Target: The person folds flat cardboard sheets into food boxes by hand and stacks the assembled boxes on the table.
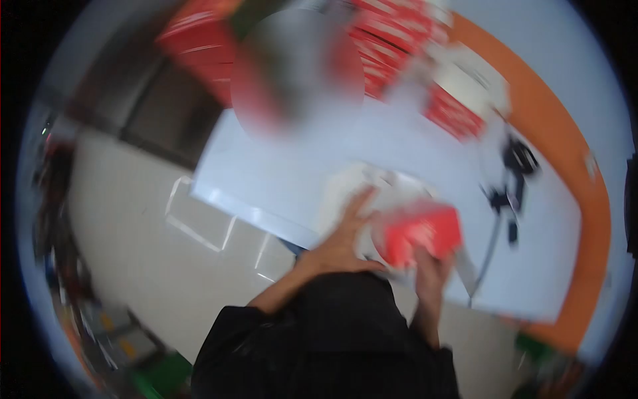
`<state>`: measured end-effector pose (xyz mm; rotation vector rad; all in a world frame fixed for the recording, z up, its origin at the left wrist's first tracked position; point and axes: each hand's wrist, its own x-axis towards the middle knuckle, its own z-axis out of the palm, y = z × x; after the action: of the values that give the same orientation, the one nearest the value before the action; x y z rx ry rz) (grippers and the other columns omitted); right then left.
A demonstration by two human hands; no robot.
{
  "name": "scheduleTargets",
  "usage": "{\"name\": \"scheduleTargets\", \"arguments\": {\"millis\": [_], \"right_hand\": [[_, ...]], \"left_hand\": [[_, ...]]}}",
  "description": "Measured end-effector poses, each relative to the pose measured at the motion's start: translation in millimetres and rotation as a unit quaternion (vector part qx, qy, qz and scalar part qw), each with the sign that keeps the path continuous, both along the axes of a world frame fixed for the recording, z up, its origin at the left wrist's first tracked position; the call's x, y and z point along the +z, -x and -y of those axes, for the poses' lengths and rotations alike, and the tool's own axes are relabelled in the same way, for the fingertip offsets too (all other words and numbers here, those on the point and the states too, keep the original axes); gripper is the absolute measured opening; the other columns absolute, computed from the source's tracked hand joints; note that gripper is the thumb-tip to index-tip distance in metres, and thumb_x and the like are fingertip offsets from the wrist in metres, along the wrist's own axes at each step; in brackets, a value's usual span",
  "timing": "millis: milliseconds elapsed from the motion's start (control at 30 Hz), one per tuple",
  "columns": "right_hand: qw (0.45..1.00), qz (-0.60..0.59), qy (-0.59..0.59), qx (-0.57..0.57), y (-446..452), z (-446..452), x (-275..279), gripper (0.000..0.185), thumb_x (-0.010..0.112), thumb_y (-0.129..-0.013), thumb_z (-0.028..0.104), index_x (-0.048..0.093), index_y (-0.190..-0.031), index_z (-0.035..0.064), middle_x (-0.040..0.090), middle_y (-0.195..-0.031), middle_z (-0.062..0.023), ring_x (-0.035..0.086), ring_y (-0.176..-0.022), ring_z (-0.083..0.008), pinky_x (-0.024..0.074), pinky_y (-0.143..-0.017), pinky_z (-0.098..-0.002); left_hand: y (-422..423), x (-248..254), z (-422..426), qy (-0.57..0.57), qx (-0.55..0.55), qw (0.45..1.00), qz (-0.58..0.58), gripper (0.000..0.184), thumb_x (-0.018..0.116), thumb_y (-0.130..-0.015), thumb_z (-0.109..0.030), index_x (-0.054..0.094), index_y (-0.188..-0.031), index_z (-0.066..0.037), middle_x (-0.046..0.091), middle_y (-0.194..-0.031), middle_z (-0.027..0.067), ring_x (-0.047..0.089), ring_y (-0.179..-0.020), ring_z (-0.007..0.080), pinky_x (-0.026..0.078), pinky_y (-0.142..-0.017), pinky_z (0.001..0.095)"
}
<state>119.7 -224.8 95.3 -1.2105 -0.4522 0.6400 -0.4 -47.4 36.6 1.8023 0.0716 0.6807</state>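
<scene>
The left hand (pixel 341 245), fingers spread wide, seems empty above the smooth white counter (pixel 266 166); to its right, the right hand (pixel 430 271) grips a red rectangular carton (pixel 428 229). Handling it seems the step, calling for steady support.

A cable (pixel 489 255) lies on the table (pixel 286 166) right of the nearest box (pixel 428 233), with stacked boxes (pixel 382 50) farther back.

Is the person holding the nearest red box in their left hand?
No, the right hand grips the red box, while the left hand is spread open beside it.
</scene>
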Motion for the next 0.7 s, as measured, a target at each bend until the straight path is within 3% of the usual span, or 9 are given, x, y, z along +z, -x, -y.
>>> {"name": "scheduleTargets", "arguments": {"millis": [100,133,167,300,367,533,633,667,700], "right_hand": [[0.996,0.029,-0.086,-0.013,-5.8,2.4,-10.4,0.045,0.061,-0.101,0.006,0.052,-0.145,0.0011,0.059,-0.142,-0.0171,0.058,-0.132,-0.0293,0.0459,-0.114,-0.049],[0.991,0.054,-0.105,0.066,-7.1,-9.4,-10.8,0.055,0.066,-0.098,0.008,0.047,-0.149,0.0016,0.053,-0.148,-0.0186,0.053,-0.137,-0.0316,0.043,-0.116,-0.0512],[0.98,0.083,-0.121,0.135,-8.5,-22.4,-9.8,0.066,0.072,-0.095,0.01,0.042,-0.153,0.0021,0.047,-0.154,-0.0201,0.049,-0.142,-0.034,0.0401,-0.118,-0.0535],[0.821,0.444,0.24,0.267,10.0,-49.5,-2.7,0.098,0.084,-0.079,0.012,0.03,-0.161,0.0042,0.028,-0.165,-0.0236,0.032,-0.152,-0.0417,0.0309,-0.122,-0.058],[0.69,0.553,0.381,0.27,22.2,-57.5,-34.1,0.111,0.087,-0.072,0.011,0.025,-0.163,0.0055,0.02,-0.168,-0.0242,0.026,-0.153,-0.0442,0.0273,-0.124,-0.0578],[0.818,0.443,0.284,0.231,-9.6,-40.1,-133.1,0.042,0.067,-0.091,0.0,0.059,-0.132,-0.0013,0.059,-0.137,-0.0267,0.06,-0.124,-0.0404,0.0467,-0.107,-0.0484],[0.87,0.316,0.284,0.25,-20.4,-33.0,-124.8,0.024,0.059,-0.097,-0.003,0.064,-0.121,-0.0034,0.071,-0.113,-0.0233,0.071,-0.103,-0.0351,0.0528,-0.096,-0.0437],[0.877,0.3,0.269,0.263,-25.8,-30.5,-123.7,0.022,0.059,-0.098,-0.003,0.064,-0.12,-0.0034,0.072,-0.107,-0.0224,0.072,-0.098,-0.0337,0.0537,-0.093,-0.0421],[0.883,0.282,0.254,0.275,-31.1,-28.0,-121.3,0.021,0.058,-0.099,-0.003,0.064,-0.119,-0.0035,0.073,-0.101,-0.0215,0.073,-0.094,-0.0323,0.0546,-0.09,-0.0404]], "left_hand": [[-5.9,-23.1,3.2,0.056,0.009,0.994,-0.094,0.099,0.082,-0.083,-0.01,0.026,-0.164,-0.003,0.037,-0.164,0.0228,0.036,-0.153,0.0355,0.031,-0.125,0.0448],[-4.8,-23.6,2.4,0.175,-0.039,0.977,-0.116,0.092,0.076,-0.087,-0.005,0.026,-0.164,-0.004,0.042,-0.161,0.0226,0.042,-0.15,0.0331,0.033,-0.124,0.042],[-3.6,-16.4,2.5,0.161,-0.001,0.978,-0.129,0.079,0.062,-0.091,0.006,0.031,-0.163,-0.005,0.049,-0.156,0.0209,0.047,-0.147,0.0308,0.036,-0.121,0.0379],[-2.5,-31.2,-7.1,0.245,0.045,0.957,-0.149,0.061,0.051,-0.099,0.005,0.04,-0.158,-0.004,0.059,-0.144,0.0162,0.059,-0.129,0.027,0.046,-0.109,0.0372],[3.1,-43.3,-17.2,0.268,0.035,0.939,-0.211,0.061,0.057,-0.104,-0.014,0.036,-0.161,-0.005,0.062,-0.136,0.0197,0.061,-0.117,0.0241,0.048,-0.103,0.0378],[27.0,-22.9,-34.4,0.35,-0.087,0.853,-0.378,0.072,0.051,-0.109,-0.036,0.019,-0.168,-0.008,0.052,-0.148,0.024,0.06,-0.122,0.0308,0.048,-0.107,0.0404],[32.4,-47.8,-22.4,0.242,0.023,0.96,-0.14,0.079,0.048,-0.11,-0.039,0.003,-0.17,-0.012,0.028,-0.165,0.0264,0.027,-0.155,0.0371,0.029,-0.125,0.0444],[35.1,-58.2,-23.6,0.157,0.019,0.982,-0.102,0.074,0.054,-0.107,-0.03,0.017,-0.169,-0.017,0.01,-0.174,0.0204,-0.005,-0.162,0.0374,0.009,-0.13,0.0513],[34.4,-51.3,-27.1,0.054,-0.009,0.993,-0.104,0.072,0.057,-0.104,-0.025,0.024,-0.167,-0.018,0.012,-0.174,0.0179,-0.003,-0.162,0.0389,0.009,-0.13,0.0545]]}}
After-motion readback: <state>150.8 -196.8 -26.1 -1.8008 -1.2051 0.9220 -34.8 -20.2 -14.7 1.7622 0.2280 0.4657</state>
